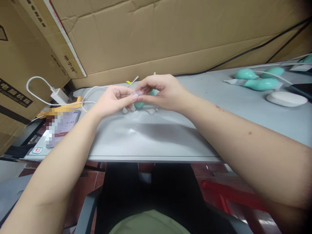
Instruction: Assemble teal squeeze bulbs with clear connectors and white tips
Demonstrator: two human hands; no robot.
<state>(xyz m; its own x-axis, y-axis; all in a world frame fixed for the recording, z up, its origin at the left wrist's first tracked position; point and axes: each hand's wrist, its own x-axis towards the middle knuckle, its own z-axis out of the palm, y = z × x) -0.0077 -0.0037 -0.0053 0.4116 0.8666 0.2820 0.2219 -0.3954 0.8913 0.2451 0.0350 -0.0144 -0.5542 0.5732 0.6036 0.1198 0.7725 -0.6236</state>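
Observation:
My left hand [110, 101] and my right hand [165, 91] meet fingertip to fingertip above the grey table [117, 139]. Both are closed in a pinch on a small clear plastic piece [137, 94]; its exact kind is too small to make out. Partly hidden behind my fingers is a teal bulb-shaped thing [139, 104]. Just below the hands, several small clear and whitish pieces lie on the table, among them a clear piece [135, 113] and a flat translucent one [150, 111].
At the right are several teal bulbs [262, 84] with clear tips and a white oval case [287, 98]. A phone [64, 126], a white charger [59, 96] and a yellow-orange holder [60, 109] are at the left. Cardboard [156, 39] walls the back, with a black cable [226, 60] along it.

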